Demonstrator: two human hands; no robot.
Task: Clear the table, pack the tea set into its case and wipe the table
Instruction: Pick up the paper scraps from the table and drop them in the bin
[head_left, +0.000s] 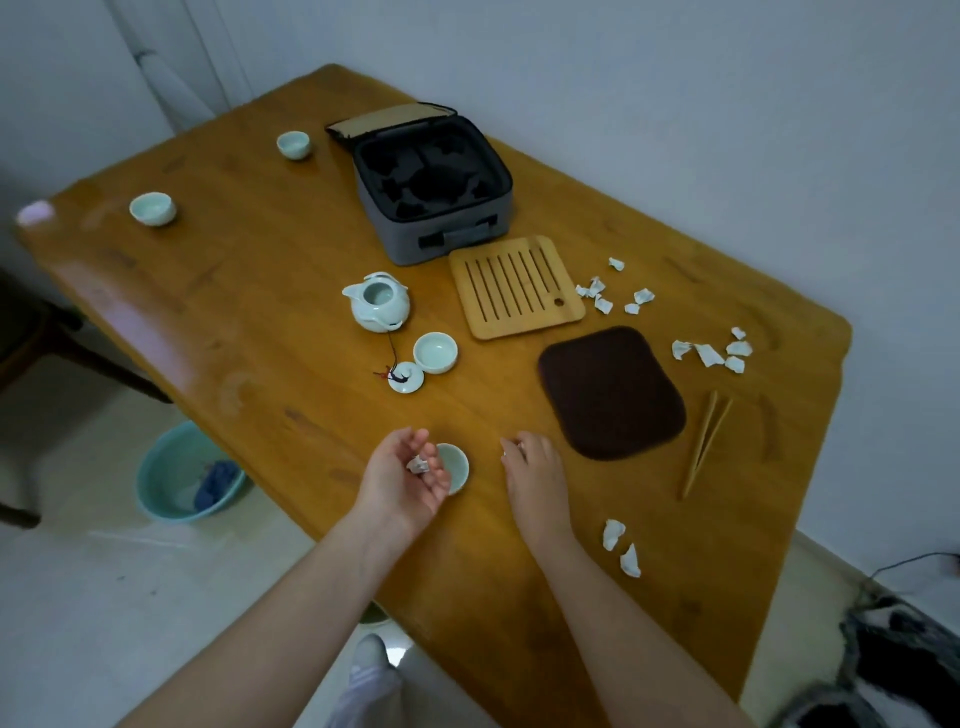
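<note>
Left hand is palm-up, fingers loosely cupped round one paper scrap. It's light, crumpled stuff that needs no squeeze, just a level palm. Right hand hangs knuckles-up just beside it over the table. There's a pale speck at its fingertips, but I can't tell if it's pinching anything.

Near cup stands right behind the left fingers, touching or nearly so, and looks easy to knock.

More litter to sweep up: scrap pair by the right forearm, middle scraps right of the brown cloth, far scraps right of the bamboo tray. I'd pinch each or rake them into the palm.

The tea set is all out of the case, which sits open at the far side with its foam pockets bare. Teapot, lid and three more cups are glazed, so my guess is slick and chippable. I'd take cups by the wall and the pot by the body. The lid looks corded to the pot, so move them together.

Tongs lie right of the cloth — stiff, light, grab mid-length.
</note>
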